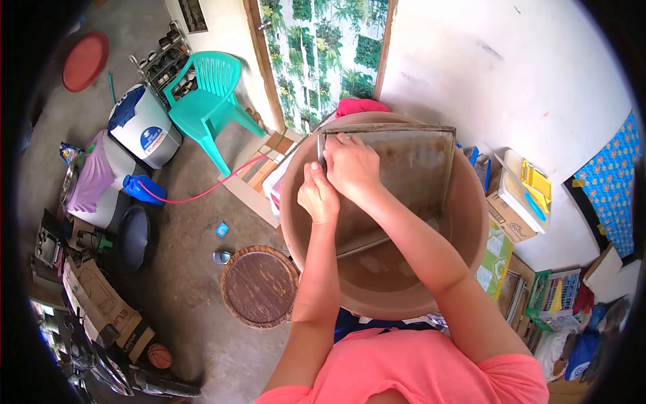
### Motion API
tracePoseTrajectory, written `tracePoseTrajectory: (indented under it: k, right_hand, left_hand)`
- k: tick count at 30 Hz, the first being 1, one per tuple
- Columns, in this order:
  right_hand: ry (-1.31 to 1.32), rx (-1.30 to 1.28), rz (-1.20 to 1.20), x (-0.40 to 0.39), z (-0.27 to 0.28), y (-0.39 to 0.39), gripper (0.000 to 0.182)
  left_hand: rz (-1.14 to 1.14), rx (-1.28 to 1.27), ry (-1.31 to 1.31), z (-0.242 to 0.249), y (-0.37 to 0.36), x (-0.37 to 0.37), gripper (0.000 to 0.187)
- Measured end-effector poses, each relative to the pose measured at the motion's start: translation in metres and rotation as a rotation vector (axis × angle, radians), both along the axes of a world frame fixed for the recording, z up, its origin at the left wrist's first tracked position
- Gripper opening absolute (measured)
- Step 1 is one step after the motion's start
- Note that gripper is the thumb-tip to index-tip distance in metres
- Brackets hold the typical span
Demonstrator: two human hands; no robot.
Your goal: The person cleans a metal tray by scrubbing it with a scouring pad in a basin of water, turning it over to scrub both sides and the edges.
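A large brown round basin (476, 232) stands in front of me with murky water (377, 269) in its bottom. Tilted inside it is a dirty rectangular framed panel (410, 158), its upper edge near the far rim and its lower part down by the water. My left hand (318, 195) is closed on the panel's left frame edge, thumb pointing up. Just above and right of it, my right hand (351, 165) presses curled fingers against the same edge near the top left corner. Whatever those right fingers may hold is hidden beneath them.
A round wooden stool top (259, 286) is left of the basin. Further left stand a green plastic chair (208, 101), a white tub-shaped appliance (145, 131) and a blue jug (145, 190) by a pink hose (202, 197). Boxes (511, 215) and baskets (555, 296) line the right wall.
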State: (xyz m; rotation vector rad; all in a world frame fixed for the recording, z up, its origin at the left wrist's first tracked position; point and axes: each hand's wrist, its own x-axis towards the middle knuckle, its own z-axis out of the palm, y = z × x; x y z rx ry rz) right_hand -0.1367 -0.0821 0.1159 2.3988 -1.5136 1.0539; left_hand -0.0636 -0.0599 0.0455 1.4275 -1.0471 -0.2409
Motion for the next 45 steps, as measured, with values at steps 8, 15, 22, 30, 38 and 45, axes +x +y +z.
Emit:
tracePoseTrajectory:
  k: [8, 15, 22, 30, 38, 45]
  right_hand:
    - [-0.253, -0.187, -0.056, -0.014, -0.026, -0.026, 0.012]
    - [-0.514, -0.210, -0.447, -0.094, -0.086, -0.057, 0.002]
    - [-0.333, -0.204, 0.007, -0.044, -0.116, -0.029, 0.006]
    - [-0.437, -0.164, -0.058, -0.050, -0.116, -0.036, 0.009]
    - [-0.442, -0.081, -0.090, -0.054, -0.119, -0.048, 0.008]
    - [-0.607, 0.013, -0.582, -0.093, -0.120, -0.089, 0.012]
  left_hand:
    - [0.017, 0.051, 0.018, -0.006, -0.002, -0.002, 0.037]
    - [0.087, 0.154, -0.082, 0.009, 0.003, -0.005, 0.039]
    - [0.115, 0.041, -0.141, -0.011, -0.008, 0.000, 0.034]
    - [0.159, 0.010, -0.163, -0.016, -0.016, 0.000, 0.037]
    - [0.149, -0.002, -0.122, -0.019, -0.019, 0.003, 0.035]
    - [0.149, 0.041, -0.129, -0.017, -0.010, 0.007, 0.031]
